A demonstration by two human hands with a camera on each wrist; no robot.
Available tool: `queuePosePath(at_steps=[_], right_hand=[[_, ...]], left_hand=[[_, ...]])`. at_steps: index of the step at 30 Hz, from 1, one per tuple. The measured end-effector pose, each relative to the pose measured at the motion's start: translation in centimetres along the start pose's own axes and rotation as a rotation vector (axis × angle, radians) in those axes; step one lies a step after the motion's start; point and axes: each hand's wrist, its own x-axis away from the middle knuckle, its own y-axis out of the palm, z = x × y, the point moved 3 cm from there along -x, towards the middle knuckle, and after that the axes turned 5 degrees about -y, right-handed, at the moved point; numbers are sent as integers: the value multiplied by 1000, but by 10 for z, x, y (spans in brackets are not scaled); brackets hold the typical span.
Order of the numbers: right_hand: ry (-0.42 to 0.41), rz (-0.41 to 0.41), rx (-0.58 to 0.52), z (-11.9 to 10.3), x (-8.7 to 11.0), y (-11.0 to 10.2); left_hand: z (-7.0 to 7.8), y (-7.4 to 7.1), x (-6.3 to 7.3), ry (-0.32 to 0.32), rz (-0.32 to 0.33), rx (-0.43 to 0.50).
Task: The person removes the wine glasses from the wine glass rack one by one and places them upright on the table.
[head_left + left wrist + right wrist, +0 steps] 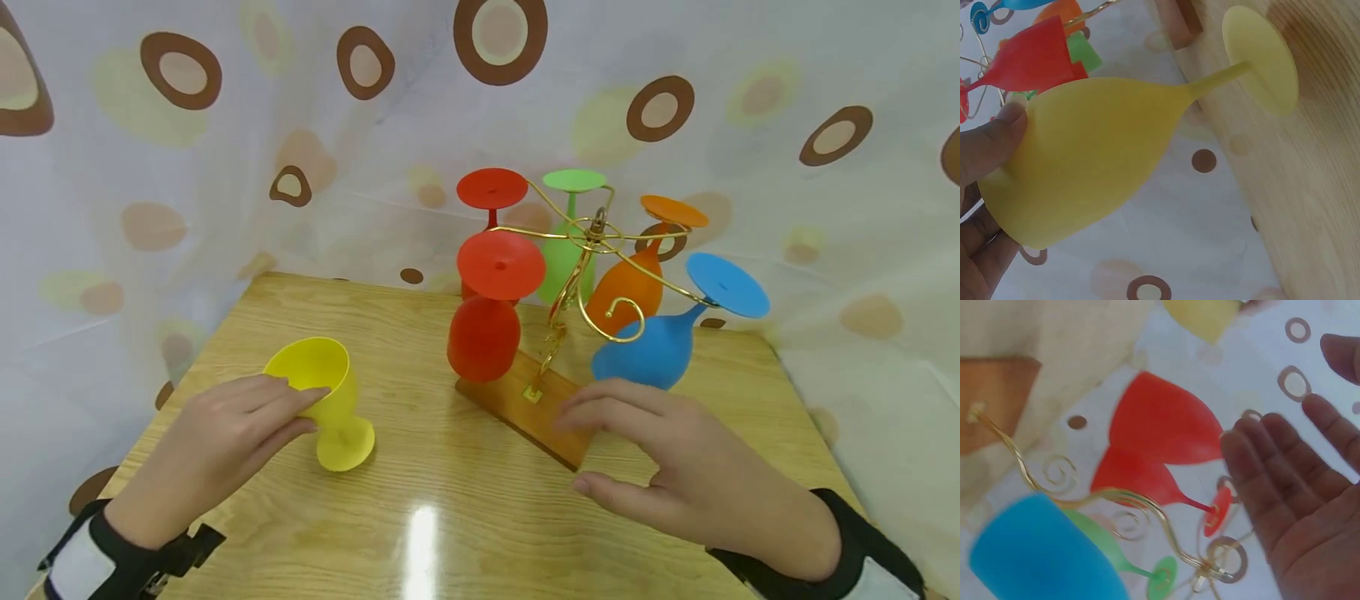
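My left hand (240, 425) grips a yellow plastic wine glass (341, 408) by its bowl, thumb on one side and fingers on the other. The glass leans slightly with its mouth up; whether its foot touches the table I cannot tell. To the right stands a gold metal glass rack (592, 237) on a wooden base (525, 408). Upside down from it hang two red glasses (483, 337), a green glass (558, 267), an orange glass (626, 287) and a blue glass (648, 350). My right hand (660, 458) hovers before the rack, fingers loosely extended, holding nothing.
Everything stands on a light wooden table (420, 400). A white curtain (420, 158) with brown and yellow oval patterns surrounds its back and sides. A curled gold hook (626, 321) sticks out of the rack towards me.
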Motion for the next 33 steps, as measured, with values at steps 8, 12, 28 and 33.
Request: queuePosePath(at_steps=[8, 12, 28, 33], right_hand=[[-273, 243, 91, -14, -44, -44], [-270, 176, 192, -10, -74, -59], [29, -509, 313, 25, -154, -59], [39, -561, 278, 26, -160, -56]], left_hand=[[-14, 20, 10, -30, -98, -49], [-15, 25, 11, -28, -105, -51], [-7, 28, 14, -29, -51, 4], [1, 17, 9, -22, 47, 58]])
